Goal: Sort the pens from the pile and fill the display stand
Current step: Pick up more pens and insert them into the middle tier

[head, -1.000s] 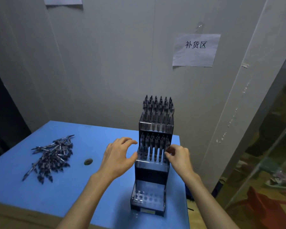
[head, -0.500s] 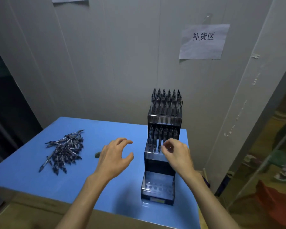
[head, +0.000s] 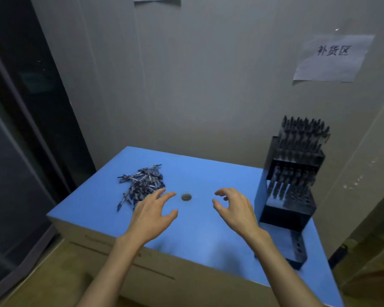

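A loose pile of dark pens (head: 142, 185) lies on the left part of the blue table (head: 208, 235). At the table's right edge stands a black tiered display stand (head: 290, 189); pens fill its top tier and stand in its middle tier, and the lowest tier shows bare holes. My left hand (head: 153, 214) hovers with spread fingers just right of the pile, fingertips close to its edge, holding nothing. Over the table's middle, left of the stand, my right hand (head: 233, 209) hangs with loosely curled fingers and holds nothing.
A small round dark object (head: 186, 197) lies on the table between my hands. A grey wall with a paper sign (head: 330, 57) rises behind. A dark doorway (head: 20, 129) is on the left. The table's front edge is near me.
Both hands have left the stand and moved left toward the pile. The view has swung left, so the stand now sits at the right.
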### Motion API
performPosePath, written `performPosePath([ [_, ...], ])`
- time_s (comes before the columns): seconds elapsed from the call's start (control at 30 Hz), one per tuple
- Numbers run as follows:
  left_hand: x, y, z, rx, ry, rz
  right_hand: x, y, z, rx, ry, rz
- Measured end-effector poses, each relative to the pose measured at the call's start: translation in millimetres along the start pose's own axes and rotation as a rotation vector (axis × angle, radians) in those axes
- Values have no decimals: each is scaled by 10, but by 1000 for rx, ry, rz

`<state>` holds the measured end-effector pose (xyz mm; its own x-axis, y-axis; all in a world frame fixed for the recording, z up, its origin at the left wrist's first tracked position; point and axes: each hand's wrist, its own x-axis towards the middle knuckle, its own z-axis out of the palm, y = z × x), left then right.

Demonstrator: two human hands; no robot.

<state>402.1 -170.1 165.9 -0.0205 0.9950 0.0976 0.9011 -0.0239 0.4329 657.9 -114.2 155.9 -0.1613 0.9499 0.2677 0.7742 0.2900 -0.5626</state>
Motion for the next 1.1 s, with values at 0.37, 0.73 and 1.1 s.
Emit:
performPosePath([
  [0.37, -157, -2044, -697, 70, -71, -147, 84, -1071, 1065, -5, -39, 30],
  [0.73, 625, -3054, -495, 110, -237, -28, 797, -1406, 2121, -6, -92, 79],
  [1.1, 1515, -3584, 70, 336, -317, 275, 1465, -1365, 2688, 59, -63, 243],
])
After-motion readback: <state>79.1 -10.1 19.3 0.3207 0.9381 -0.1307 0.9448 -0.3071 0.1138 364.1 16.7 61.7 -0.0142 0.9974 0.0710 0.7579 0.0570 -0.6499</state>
